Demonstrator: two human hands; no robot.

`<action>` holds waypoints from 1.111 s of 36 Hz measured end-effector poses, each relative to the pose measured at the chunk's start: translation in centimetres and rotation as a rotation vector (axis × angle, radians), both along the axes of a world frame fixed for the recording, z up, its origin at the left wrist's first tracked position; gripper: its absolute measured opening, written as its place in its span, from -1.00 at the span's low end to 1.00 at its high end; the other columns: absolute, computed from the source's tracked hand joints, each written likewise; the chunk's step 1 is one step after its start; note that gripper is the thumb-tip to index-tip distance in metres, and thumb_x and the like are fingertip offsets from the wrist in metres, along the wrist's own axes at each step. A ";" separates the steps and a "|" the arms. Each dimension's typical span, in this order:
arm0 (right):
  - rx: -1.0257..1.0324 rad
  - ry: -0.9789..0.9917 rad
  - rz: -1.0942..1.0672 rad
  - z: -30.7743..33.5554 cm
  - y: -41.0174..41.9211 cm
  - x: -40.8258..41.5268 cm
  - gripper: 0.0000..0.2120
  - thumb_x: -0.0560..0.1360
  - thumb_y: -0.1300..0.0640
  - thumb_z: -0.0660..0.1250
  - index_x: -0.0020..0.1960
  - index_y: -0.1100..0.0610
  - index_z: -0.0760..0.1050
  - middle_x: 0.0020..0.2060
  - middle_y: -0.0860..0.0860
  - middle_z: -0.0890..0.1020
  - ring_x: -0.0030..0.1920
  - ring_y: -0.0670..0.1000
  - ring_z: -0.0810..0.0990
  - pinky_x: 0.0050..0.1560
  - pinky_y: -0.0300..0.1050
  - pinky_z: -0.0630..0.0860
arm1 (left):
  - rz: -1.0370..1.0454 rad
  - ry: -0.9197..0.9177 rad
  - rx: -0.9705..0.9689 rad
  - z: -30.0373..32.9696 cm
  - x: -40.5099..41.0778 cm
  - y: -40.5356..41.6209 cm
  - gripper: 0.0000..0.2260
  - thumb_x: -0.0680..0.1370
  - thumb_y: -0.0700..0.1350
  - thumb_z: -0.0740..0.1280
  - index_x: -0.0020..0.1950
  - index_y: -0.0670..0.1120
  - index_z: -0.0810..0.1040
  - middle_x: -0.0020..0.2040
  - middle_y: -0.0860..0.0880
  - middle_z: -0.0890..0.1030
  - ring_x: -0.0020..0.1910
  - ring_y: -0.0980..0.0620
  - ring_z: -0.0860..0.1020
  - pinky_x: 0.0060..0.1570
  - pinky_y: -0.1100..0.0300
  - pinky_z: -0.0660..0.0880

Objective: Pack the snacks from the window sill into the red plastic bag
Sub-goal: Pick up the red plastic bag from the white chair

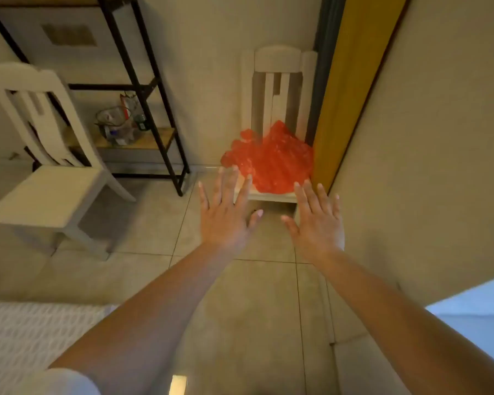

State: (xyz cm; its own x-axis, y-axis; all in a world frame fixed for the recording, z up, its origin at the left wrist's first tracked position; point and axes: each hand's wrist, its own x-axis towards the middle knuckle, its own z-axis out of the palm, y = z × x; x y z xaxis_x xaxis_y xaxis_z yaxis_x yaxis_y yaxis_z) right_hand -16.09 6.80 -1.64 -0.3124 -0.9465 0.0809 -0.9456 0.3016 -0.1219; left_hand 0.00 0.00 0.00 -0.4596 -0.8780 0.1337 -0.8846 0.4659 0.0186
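Observation:
A crumpled red plastic bag [271,159] lies on the seat of a white wooden chair [278,69] that stands against the wall. Both my arms stretch out toward it. My left hand [226,212] is spread flat with straight fingers, its fingertips near the bag's front left edge. My right hand [317,220] is spread the same way, just in front of the bag's right side. Neither hand holds anything. No snacks show, and only a bright strip at the lower right [474,315] may be the window sill.
A second white chair [49,178] stands at the left. Behind it a black metal shelf [143,89] holds a glass bowl and small items [117,126]. A yellow curtain [354,89] hangs right of the bag's chair. Tiled floor [240,303] lies below; a white patterned cloth [32,337] is at lower left.

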 end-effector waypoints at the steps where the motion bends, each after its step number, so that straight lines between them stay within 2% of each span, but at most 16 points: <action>1: 0.017 0.005 -0.001 -0.4 0.0 0.0 -0.35 0.58 -0.24 -0.12 0.52 -0.01 -0.30 0.54 -0.01 -0.15 0.53 0.07 -0.20 0.50 0.10 -0.26 | 0.010 -0.022 0.011 -0.5 0.0 0.0 -0.38 0.58 0.28 -0.08 0.54 0.08 -0.24 0.55 -0.01 -0.30 0.50 -0.08 -0.36 0.43 -0.20 -0.33; 4: 0.062 0.006 0.008 -2.4 -0.3 -0.1 -0.36 0.58 -0.21 -0.10 0.53 0.00 -0.28 0.54 0.00 -0.12 0.53 0.07 -0.18 0.50 0.13 -0.22 | 0.025 -0.039 0.051 -2.6 0.2 -0.4 -0.38 0.59 0.27 -0.07 0.55 0.07 -0.21 0.55 -0.01 -0.27 0.50 -0.08 -0.36 0.40 -0.19 -0.35; 10: 0.120 -0.178 -0.092 -5.3 -2.3 0.3 -0.37 0.60 -0.16 -0.04 0.54 0.00 -0.22 0.54 -0.01 -0.08 0.53 0.05 -0.17 0.49 0.07 -0.23 | 0.029 -0.050 0.175 -5.5 0.8 -2.4 -0.40 0.60 0.23 -0.01 0.56 0.07 -0.14 0.56 -0.01 -0.20 0.51 -0.07 -0.31 0.42 -0.18 -0.32; 14: 0.157 -0.228 -0.104 -6.6 -5.2 0.6 -0.38 0.60 -0.15 -0.03 0.54 0.01 -0.20 0.55 -0.02 -0.07 0.53 0.03 -0.16 0.49 0.04 -0.22 | 0.004 -0.052 0.271 -7.2 0.5 -5.0 -0.40 0.60 0.23 -0.01 0.56 0.07 -0.15 0.57 0.00 -0.19 0.52 -0.06 -0.27 0.44 -0.18 -0.27; 23: 0.262 -0.277 -0.173 -8.1 -14.0 0.9 -0.40 0.61 -0.15 -0.04 0.54 0.02 -0.17 0.54 -0.02 -0.05 0.53 0.03 -0.15 0.50 0.02 -0.19 | -0.159 -0.152 0.294 -9.0 0.0 -14.6 -0.39 0.59 0.26 -0.06 0.55 0.08 -0.21 0.56 0.00 -0.21 0.52 -0.06 -0.29 0.44 -0.16 -0.29; 34: 0.286 -0.284 -0.211 -8.9 -24.3 -2.4 -0.41 0.61 -0.11 0.01 0.55 0.04 -0.10 0.54 0.01 0.02 0.53 0.05 -0.07 0.52 0.05 -0.11 | -0.095 -0.109 0.367 -10.8 -3.6 -24.6 -0.40 0.60 0.24 -0.04 0.55 0.07 -0.18 0.57 0.00 -0.18 0.53 -0.06 -0.26 0.43 -0.18 -0.29; 40: 0.305 -0.311 -0.163 -9.9 -30.6 -6.7 -0.39 0.59 -0.11 0.07 0.54 0.04 -0.07 0.54 0.03 0.04 0.53 0.06 -0.03 0.51 0.04 -0.05 | -0.088 -0.086 0.361 -11.9 -7.4 -30.1 -0.41 0.61 0.22 -0.02 0.55 0.08 -0.16 0.57 -0.01 -0.15 0.54 -0.06 -0.23 0.47 -0.19 -0.21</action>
